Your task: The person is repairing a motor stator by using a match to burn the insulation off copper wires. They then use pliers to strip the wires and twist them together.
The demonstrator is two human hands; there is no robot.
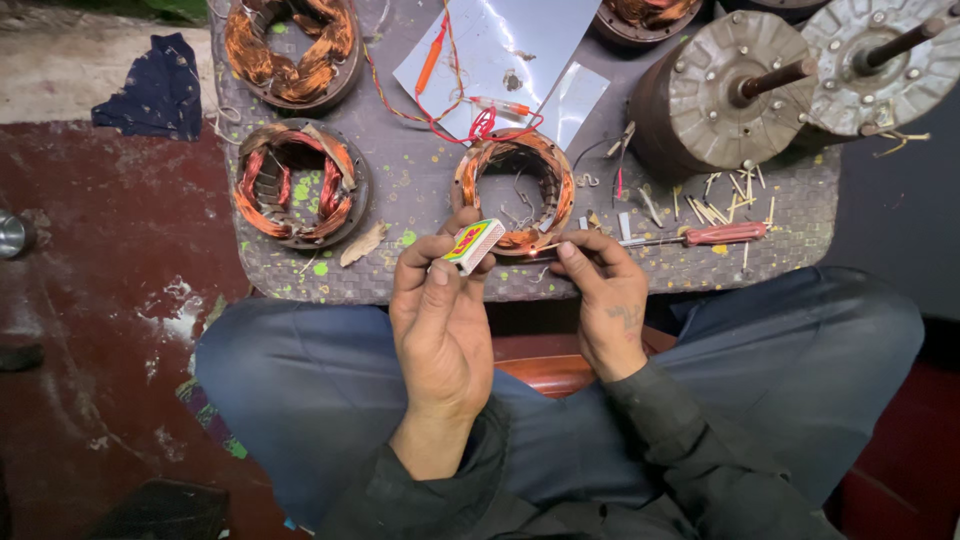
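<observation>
My left hand holds a small matchbox upright between thumb and fingers, just in front of a copper-wound motor stator. My right hand pinches a thin matchstick whose tip glows at the stator's near rim, right beside the matchbox. The stator lies flat on a grey woven mat spotted with green paint. Red and orange wires run from the stator's far side.
Two more copper stators lie at the mat's left. Brown motor housings with shafts stand at the right. A red-handled screwdriver, scattered matchsticks and a white sheet lie nearby. A dark cloth is on the floor.
</observation>
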